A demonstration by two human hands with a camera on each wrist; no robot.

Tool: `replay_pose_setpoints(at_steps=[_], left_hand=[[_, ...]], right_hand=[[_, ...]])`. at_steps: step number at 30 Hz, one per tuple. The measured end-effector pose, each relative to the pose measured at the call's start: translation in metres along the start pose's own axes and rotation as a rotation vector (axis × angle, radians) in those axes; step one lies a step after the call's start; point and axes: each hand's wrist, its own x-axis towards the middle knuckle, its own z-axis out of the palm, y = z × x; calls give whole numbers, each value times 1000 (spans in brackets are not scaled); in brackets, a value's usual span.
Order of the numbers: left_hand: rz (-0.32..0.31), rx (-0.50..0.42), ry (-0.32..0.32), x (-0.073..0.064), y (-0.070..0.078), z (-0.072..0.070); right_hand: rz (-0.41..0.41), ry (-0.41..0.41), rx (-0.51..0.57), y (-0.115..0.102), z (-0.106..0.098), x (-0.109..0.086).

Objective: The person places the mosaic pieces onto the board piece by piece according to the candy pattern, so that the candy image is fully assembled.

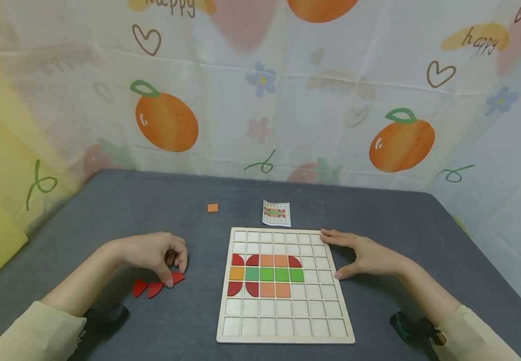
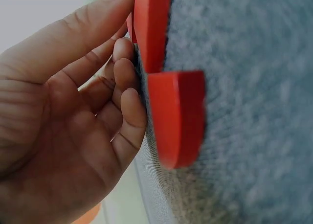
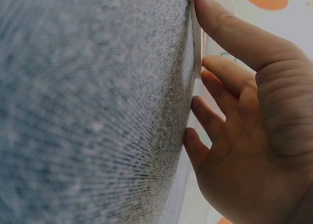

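My left hand (image 1: 159, 253) is low over the table left of the board, thumb and curled fingers pinching a red quarter-circle tile (image 1: 178, 277). Beside its thumb lie two more red tiles, a middle one (image 1: 154, 289) and a left one (image 1: 139, 288); the left wrist view shows a red tile (image 2: 176, 119) flat on the cloth. With fingers extended, my right hand (image 1: 368, 254) rests against the right edge of the wooden grid board (image 1: 285, 339). Set in the board's left and middle cells are red quarter-circles (image 1: 251, 289), peach squares (image 1: 267, 290), green squares (image 1: 281, 275) and a yellow-orange square (image 1: 236, 273).
Behind the board lies a small printed card (image 1: 276, 213) with a coloured grid pattern. A single orange square tile (image 1: 213, 207) sits farther left. The dark grey table (image 1: 152, 200) backs onto a fruit-patterned curtain (image 1: 287, 115).
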Motion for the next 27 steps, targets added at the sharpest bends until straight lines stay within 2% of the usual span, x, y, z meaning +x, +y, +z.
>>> replay_pose_setpoints(at_steps=[7,20,27], left_hand=[[-15,-22,4,-2,4,1],[11,-158,-42,1,3,1],[6,-162,-64,4,4,-2]], right_hand=[[0,1,-1,1,0,1],[13,-4,9,2,1,2],[12,-2,0,2,0,2]])
